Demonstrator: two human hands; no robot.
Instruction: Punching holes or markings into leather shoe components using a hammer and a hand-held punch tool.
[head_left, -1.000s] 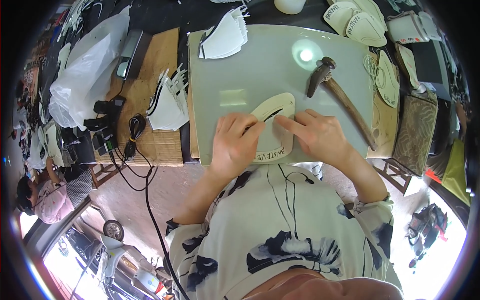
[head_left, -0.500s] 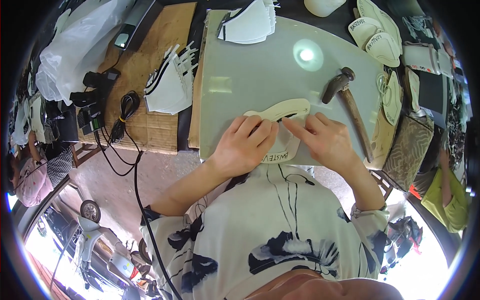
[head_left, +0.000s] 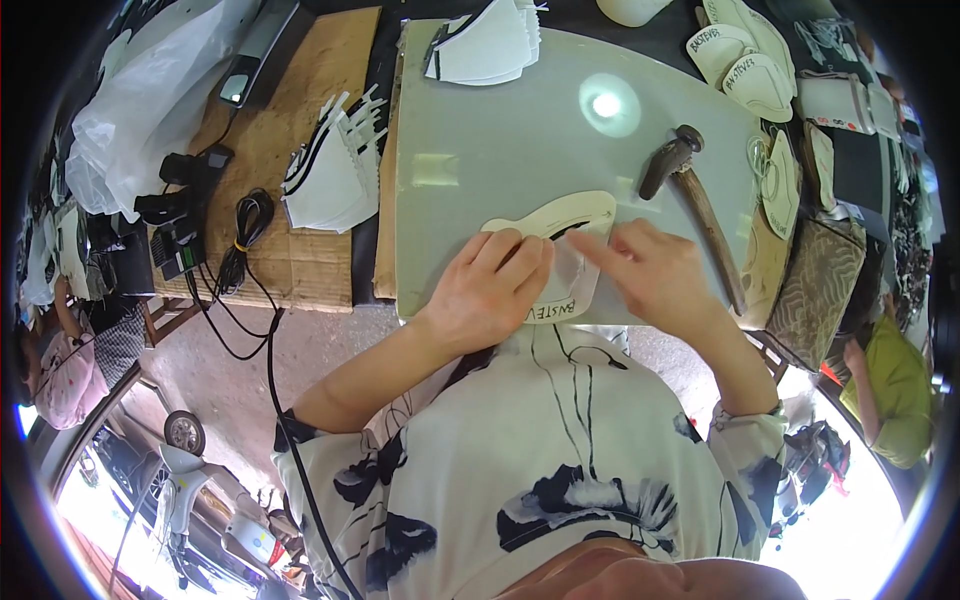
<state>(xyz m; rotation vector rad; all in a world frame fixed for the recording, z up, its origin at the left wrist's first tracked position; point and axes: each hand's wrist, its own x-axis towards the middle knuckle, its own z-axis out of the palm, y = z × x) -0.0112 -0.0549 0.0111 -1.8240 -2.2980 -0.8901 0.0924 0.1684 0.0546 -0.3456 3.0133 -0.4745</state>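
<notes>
Close to the near edge of the grey-green board [head_left: 500, 130] lies a cream curved pattern template [head_left: 560, 211]. Over its middle is a thin white piece [head_left: 568, 272] with a short black strip [head_left: 568, 229] along its top. My left hand [head_left: 490, 287] rests on the left part of the template, fingers curled closed at the white piece. From the right comes my right hand [head_left: 655, 272], its fingers bent and its index fingertip, slightly blurred, at the black strip. Whether anything is pinched in the right fingers is hidden.
A hammer [head_left: 706, 215] with a wooden handle lies right of my right hand. White strapped pieces are stacked on the board's far edge [head_left: 485, 50] and on brown cardboard [head_left: 335, 170] at left. More cream templates [head_left: 760, 85] lie far right. A black cable [head_left: 270, 380] hangs down at left.
My right hand has shifted slightly, and its index finger now blurs with motion at the black strip. The left hand keeps its place on the template. The whole view has moved a little.
</notes>
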